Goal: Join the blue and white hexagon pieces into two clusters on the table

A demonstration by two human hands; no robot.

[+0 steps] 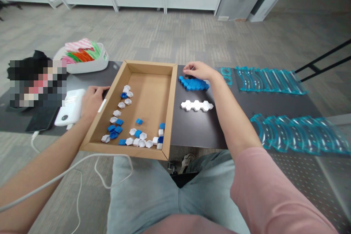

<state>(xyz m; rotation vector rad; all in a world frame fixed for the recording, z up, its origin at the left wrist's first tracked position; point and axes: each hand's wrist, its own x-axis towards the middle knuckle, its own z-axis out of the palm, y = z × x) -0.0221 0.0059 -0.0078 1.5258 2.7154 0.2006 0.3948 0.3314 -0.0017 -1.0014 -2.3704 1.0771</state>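
A shallow cardboard box (172, 91) sits on the dark table (192, 128). Loose blue and white hexagon pieces (128, 131) lie scattered along its left and near sides. My left hand (93, 102) grips the box's left wall, fingers curled over the rim. My right hand (197, 70) rests fingers-down at the far end of a cluster of blue hexagon pieces (194, 83) laid out right of the box; whether it pinches a piece is hidden. A row of white hexagon pieces (196, 105) lies just nearer.
Clear teal curved track pieces lie in two rows at the right (270, 79) (296, 133). A white basket of coloured strips (85, 56) stands at the far left. A white power bank (70, 108) with a cable and a dark phone (41, 119) lie left of the box.
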